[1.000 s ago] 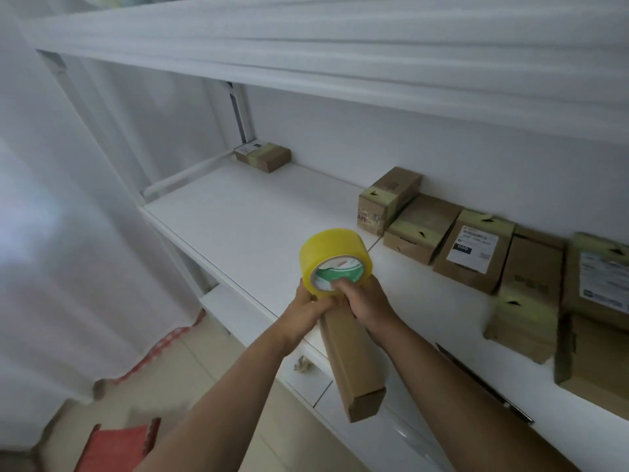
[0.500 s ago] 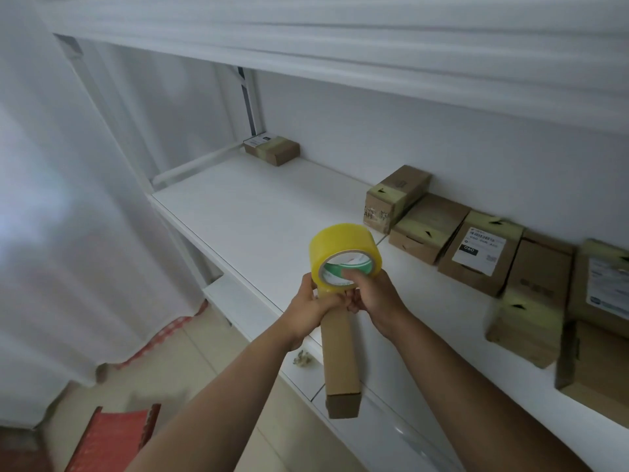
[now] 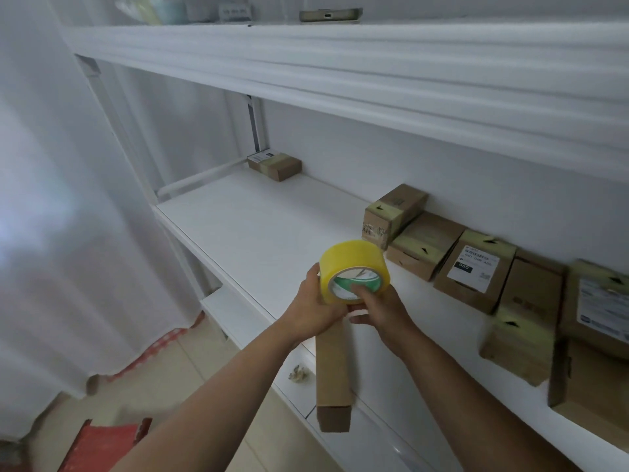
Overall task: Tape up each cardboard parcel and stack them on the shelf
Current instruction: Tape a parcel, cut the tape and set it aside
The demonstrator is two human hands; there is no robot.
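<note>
A long narrow cardboard parcel (image 3: 333,376) hangs in front of the white shelf (image 3: 258,226), its far end up between my hands. My left hand (image 3: 315,310) grips that upper end and the side of a yellow tape roll (image 3: 354,270). My right hand (image 3: 377,310) holds the roll, with fingers curled into its green and white core. The parcel's top end is hidden behind the roll and my fingers. Several taped parcels (image 3: 473,267) lie in a row along the shelf's back right. One small parcel (image 3: 275,164) sits alone in the far left corner.
An upper shelf (image 3: 340,66) overhangs the work shelf, with small items on top. A lower white ledge (image 3: 238,315) carries a crumpled scrap (image 3: 299,373). A white curtain (image 3: 68,216) hangs at the left, and something red (image 3: 102,447) lies on the tiled floor.
The view has tilted up and left. The parcel has swung from slanting to nearly vertical, and the tape roll has turned a little in my hands.
</note>
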